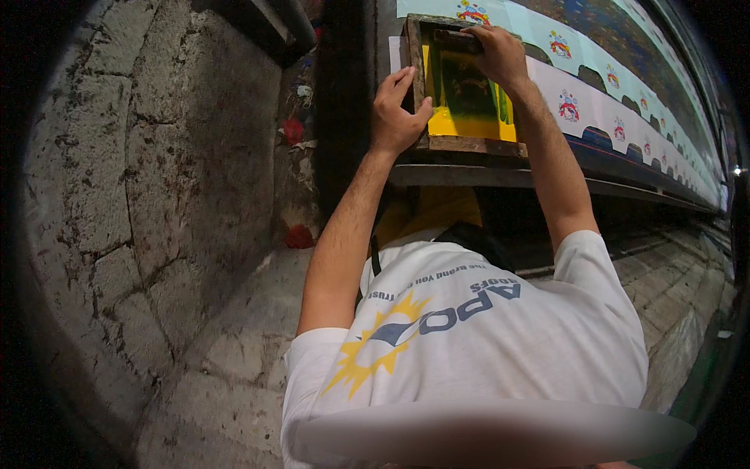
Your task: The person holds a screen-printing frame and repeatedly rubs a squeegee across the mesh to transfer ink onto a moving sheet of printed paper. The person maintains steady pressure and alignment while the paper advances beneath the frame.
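Note:
A wooden screen printing frame (478,145) lies on the near left end of a long table. Yellow ink (461,127) coats its mesh, thick along the near side and thinner over the darker middle. My left hand (397,116) grips the frame's left side, fingers along the outside and thumb over the inner edge. At the far end of the frame, my right hand (501,56) is closed on a dark squeegee (451,37), its fingers partly hiding the tool. Pale panels (547,117) with small colourful prints extend to the right of the frame.
The long table (609,156) runs off to the right, with rows of printed panels and dark gaps between them. A rough block wall (94,180) stands to my left. Red scraps (298,236) and other litter lie beside it. My body is close to the table's front edge.

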Tool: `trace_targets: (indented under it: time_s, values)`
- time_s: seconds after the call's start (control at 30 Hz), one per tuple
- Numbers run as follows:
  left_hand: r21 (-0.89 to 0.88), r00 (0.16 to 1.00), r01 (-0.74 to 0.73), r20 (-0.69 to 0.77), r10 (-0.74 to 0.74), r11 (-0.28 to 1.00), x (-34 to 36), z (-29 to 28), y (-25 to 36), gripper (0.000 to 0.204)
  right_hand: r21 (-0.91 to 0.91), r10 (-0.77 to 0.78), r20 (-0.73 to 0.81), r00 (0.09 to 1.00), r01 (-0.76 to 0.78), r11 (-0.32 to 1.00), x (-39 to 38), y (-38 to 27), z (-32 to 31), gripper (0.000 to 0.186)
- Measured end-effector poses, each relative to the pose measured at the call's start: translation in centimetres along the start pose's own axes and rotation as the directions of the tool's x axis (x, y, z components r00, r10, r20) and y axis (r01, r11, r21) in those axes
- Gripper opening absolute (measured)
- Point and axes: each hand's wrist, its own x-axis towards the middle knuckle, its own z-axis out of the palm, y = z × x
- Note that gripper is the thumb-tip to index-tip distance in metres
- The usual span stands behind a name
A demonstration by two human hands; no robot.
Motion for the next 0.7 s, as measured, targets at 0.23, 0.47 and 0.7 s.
trace_targets:
  time_s: [0.23,0.47,0.7]
  values:
    - [-0.01,1.0,-0.01,-0.007,0.01,1.0,0.1,0.2,-0.2,0.062,0.089,-0.014,0.142,0.99,0.001,0.996,-0.2,0.0,-1.0,0.039]
    - [-0.026,1.0,-0.019,-0.015,0.019,0.999,0.2,0.4,-0.8,0.061,0.103,-0.033,0.217,0.976,0.01,0.995,-7.9,-5.4,-4.3,0.038]
    - [0.009,1.0,0.02,0.021,-0.02,1.0,0.2,0.5,-0.8,0.062,0.102,-0.051,0.172,0.984,0.033,0.994,-11.3,-7.5,-6.1,0.043]
